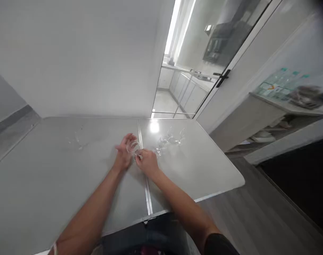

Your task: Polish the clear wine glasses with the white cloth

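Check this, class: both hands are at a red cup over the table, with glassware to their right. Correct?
Wrong colour: the head view shows a clear cup. Left hand and right hand are at it over the table, glassware to their right.

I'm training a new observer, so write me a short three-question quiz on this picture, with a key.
1. Multiple choice: What is between the left hand and the right hand?
A) a capped bottle
B) a clear vessel
C) a white plate

2. True or false: The door handle is white.

3. Fill the gap: The cluster of clear items on the table lies to the ____ of the hands.

Key: 1. B; 2. False, it is black; 3. right.
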Available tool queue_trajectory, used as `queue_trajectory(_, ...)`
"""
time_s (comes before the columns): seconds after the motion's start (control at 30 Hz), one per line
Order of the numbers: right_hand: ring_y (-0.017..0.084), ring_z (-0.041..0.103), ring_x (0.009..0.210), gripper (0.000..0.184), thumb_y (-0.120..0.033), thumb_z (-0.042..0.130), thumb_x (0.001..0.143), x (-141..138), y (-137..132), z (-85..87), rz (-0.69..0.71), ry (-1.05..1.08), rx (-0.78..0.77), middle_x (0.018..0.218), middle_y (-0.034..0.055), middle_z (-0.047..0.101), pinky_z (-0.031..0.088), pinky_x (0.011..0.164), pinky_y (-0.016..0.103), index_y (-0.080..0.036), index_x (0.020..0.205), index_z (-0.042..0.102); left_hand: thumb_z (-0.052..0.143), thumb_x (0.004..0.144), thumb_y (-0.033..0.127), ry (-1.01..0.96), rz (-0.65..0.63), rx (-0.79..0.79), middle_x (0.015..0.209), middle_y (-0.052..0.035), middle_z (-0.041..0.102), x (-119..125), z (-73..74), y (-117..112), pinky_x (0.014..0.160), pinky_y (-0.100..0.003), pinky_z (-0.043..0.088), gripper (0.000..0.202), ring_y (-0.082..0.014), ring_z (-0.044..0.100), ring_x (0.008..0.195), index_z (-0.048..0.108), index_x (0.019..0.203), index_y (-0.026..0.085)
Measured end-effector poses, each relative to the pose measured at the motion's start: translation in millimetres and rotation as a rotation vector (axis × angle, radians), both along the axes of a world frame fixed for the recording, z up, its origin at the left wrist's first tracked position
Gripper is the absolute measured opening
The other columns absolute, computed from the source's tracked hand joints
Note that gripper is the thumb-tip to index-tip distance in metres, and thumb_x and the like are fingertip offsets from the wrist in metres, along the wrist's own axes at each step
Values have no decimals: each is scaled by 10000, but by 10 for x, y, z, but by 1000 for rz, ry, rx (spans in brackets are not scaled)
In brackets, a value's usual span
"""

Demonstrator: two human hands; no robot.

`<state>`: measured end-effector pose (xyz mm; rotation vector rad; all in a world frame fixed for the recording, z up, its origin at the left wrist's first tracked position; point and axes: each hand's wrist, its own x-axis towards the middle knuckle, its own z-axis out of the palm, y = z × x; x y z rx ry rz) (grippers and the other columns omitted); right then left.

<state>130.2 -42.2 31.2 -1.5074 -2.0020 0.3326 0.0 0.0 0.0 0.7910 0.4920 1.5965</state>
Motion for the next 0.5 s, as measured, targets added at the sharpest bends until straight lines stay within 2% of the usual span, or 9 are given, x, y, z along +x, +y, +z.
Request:
queue_trajectory(0.07, 178, 714, 767, 167, -188, 627, 838, 112, -162, 113, 84, 108, 63, 874, 35, 776, 518, 746, 255, -233, 907, 771, 521, 820, 801, -82, 32, -52, 1074, -62, 638, -51, -24, 56, 872, -280, 499, 638, -176, 592, 1021, 665, 1058, 227)
queue_trajectory(0.13, 168, 715, 760, 158, -218, 639, 852, 297, -319, 214, 72, 211, 105, 881, 27, 780, 525, 751, 249, -240, 932, 774, 533, 877, 730, -134, 25, -79, 948, -47, 622, -80, -41, 95, 789, -264, 492, 534, -153, 588, 891, 656, 937, 214)
queue_trajectory(0.2, 169, 709, 704, 155, -302, 647, 880, 586, -440, 286, -46, 332, 139, 862, 39, 780, 535, 702, 256, -217, 903, 774, 556, 903, 671, -160, -27, -79, 808, -33, 558, -81, -46, 108, 700, -257, 464, 498, -137, 546, 758, 611, 785, 190)
queue_trajectory(0.27, 170, 689, 608, 226, -383, 652, 885, 952, -479, 310, -280, 394, 130, 761, 36, 768, 516, 602, 253, -195, 888, 778, 557, 928, 622, -143, -90, -53, 671, -12, 436, -63, -40, 97, 640, -262, 426, 544, -125, 469, 646, 507, 622, 175)
queue_trajectory(0.37, 207, 732, 692, 273, -414, 671, 843, 1491, -346, 230, -476, 329, 96, 731, 46, 772, 512, 634, 252, -183, 746, 778, 534, 967, 547, -85, -162, -34, 562, 19, 248, -33, -27, 63, 570, -275, 353, 632, -115, 344, 545, 327, 496, 179)
queue_trajectory(0.43, 225, 746, 726, 266, -395, 681, 802, 1744, -177, 114, -511, 260, 16, 700, 46, 770, 507, 658, 254, -189, 659, 769, 538, 971, 517, -48, -196, -46, 546, 28, 189, -24, -26, 47, 528, -283, 288, 653, -113, 287, 519, 268, 480, 182)
queue_trajectory(0.5, 234, 747, 726, 271, -393, 678, 775, 1885, -5, -15, -517, 232, -55, 679, 49, 768, 506, 668, 258, -194, 609, 757, 559, 962, 503, -21, -209, -64, 544, 32, 170, -25, -34, 42, 507, -290, 233, 660, -111, 256, 511, 240, 481, 184)
